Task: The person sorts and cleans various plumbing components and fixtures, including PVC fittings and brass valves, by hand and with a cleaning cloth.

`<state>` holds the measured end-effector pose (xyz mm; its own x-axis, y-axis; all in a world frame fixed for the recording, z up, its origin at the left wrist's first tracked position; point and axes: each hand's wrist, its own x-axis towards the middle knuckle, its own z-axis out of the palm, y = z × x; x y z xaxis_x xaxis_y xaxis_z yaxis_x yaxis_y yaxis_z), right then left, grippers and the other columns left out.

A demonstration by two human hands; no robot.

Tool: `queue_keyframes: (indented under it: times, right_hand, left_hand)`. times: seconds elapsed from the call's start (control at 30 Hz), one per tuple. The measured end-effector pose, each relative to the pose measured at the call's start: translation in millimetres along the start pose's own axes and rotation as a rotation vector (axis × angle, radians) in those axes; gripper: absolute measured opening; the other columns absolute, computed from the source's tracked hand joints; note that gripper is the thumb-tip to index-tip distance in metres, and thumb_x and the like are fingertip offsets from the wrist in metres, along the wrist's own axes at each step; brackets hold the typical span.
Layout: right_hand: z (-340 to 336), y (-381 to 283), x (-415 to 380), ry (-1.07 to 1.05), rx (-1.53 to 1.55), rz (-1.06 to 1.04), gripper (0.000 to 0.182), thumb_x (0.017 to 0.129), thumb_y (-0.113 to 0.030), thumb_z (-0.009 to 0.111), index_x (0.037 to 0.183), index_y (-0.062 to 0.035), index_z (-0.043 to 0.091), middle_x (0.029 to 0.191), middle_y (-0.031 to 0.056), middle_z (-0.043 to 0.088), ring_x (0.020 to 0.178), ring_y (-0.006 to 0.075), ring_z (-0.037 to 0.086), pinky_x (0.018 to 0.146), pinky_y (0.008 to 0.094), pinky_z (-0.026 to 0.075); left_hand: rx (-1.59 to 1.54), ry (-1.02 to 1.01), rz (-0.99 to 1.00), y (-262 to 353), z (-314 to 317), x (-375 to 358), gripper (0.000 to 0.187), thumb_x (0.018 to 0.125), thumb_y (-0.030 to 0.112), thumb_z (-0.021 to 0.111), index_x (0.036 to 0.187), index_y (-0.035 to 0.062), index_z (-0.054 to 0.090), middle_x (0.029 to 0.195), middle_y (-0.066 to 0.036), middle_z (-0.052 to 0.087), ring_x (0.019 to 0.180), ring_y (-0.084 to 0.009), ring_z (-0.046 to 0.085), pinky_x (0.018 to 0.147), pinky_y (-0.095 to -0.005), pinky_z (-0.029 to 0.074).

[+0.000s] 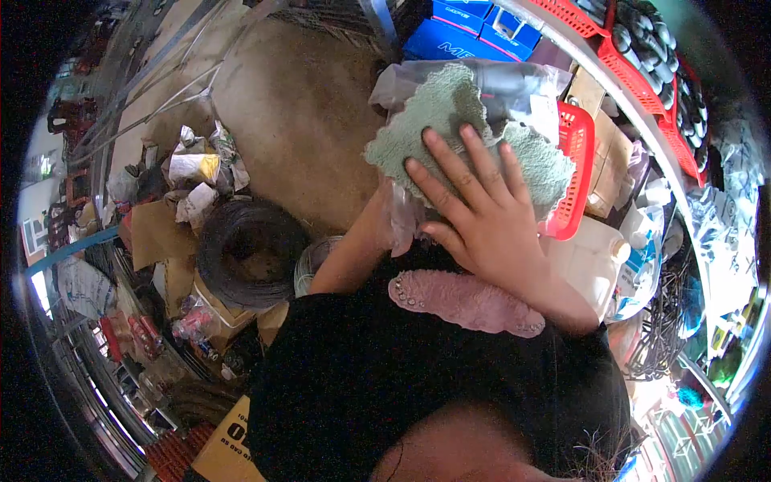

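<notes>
A pale green fluffy cloth [426, 120] with ragged edges lies spread over a clear plastic bag [397, 84] in front of my chest. My right hand [478, 189] rests palm down on the cloth, its fingers spread and the thumb apart. From the left, my left forearm [357, 245] reaches up behind the bag; the hand itself is hidden under the bag and cloth. Just below, a pink fuzzy strip [466, 301] with shiny beads at its ends shows against my black shirt [345, 361].
A red plastic basket [580, 169] stands right of the cloth, near a whitish jug [582, 265]. Blue boxes [450, 40] are beyond. To the left lie a dark wire coil [249, 253] and crumpled wrappers [193, 165]. Red baskets of gloves [642, 44] line a rack at upper right.
</notes>
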<state>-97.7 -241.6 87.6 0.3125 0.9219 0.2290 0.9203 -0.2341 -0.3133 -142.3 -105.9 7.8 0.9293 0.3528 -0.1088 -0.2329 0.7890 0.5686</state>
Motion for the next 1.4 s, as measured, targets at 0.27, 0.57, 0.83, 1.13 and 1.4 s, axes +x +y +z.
queue_keyframes:
  times: [0.27,0.57,0.83,1.13,1.4]
  right_hand:
    - [-14.9,18.6,50.5,0.271,-0.158,0.098,0.057,0.09,-0.051,0.054,0.14,-0.0264,0.048,0.149,0.0062,0.04,0.136,0.029,0.037,0.111,0.0541,0.024]
    - [-21.5,39.3,32.6,0.389,-0.104,0.153,0.044,0.094,-0.024,0.055,0.137,-0.0158,0.052,0.144,0.0058,0.048,0.138,0.0332,0.037,0.111,0.0512,0.031]
    - [-21.9,7.0,-13.1,-0.051,0.023,-0.066,0.051,0.088,-0.028,0.06,0.137,-0.0152,0.053,0.147,-0.0014,0.044,0.142,0.022,0.032,0.117,0.048,0.018]
    - [1.2,1.7,16.3,-0.01,0.039,-0.194,0.064,0.087,-0.044,0.056,0.144,-0.0188,0.043,0.155,-0.0026,0.032,0.144,0.0195,0.027,0.117,0.0495,0.012]
    - [-20.7,19.4,52.0,0.286,-0.167,0.153,0.05,0.089,-0.038,0.058,0.139,-0.0395,0.049,0.158,0.003,0.025,0.143,0.0362,0.025,0.111,0.0553,0.028]
  left_hand:
    - [0.071,0.003,0.019,9.5,5.2,2.1,0.063,0.098,0.053,0.041,0.142,0.0082,0.036,0.139,-0.012,0.042,0.126,-0.0242,0.044,0.101,-0.0404,0.041]
    - [0.148,0.034,0.079,17.9,12.4,1.2,0.06,0.098,0.051,0.043,0.138,0.0071,0.039,0.134,-0.011,0.044,0.121,-0.0222,0.046,0.098,-0.0388,0.041]
    - [0.193,0.073,0.184,29.4,17.7,1.7,0.057,0.097,0.049,0.045,0.135,0.0061,0.042,0.129,-0.01,0.047,0.116,-0.0205,0.047,0.095,-0.0373,0.042]
    - [0.206,0.075,0.21,33.9,23.8,-2.2,0.054,0.097,0.047,0.047,0.132,0.0051,0.045,0.123,-0.008,0.049,0.112,-0.0186,0.049,0.092,-0.0357,0.043]
    - [0.204,0.07,0.23,34.4,22.7,20.0,0.051,0.097,0.045,0.049,0.128,0.0041,0.048,0.118,-0.007,0.051,0.107,-0.0168,0.05,0.089,-0.0343,0.043]
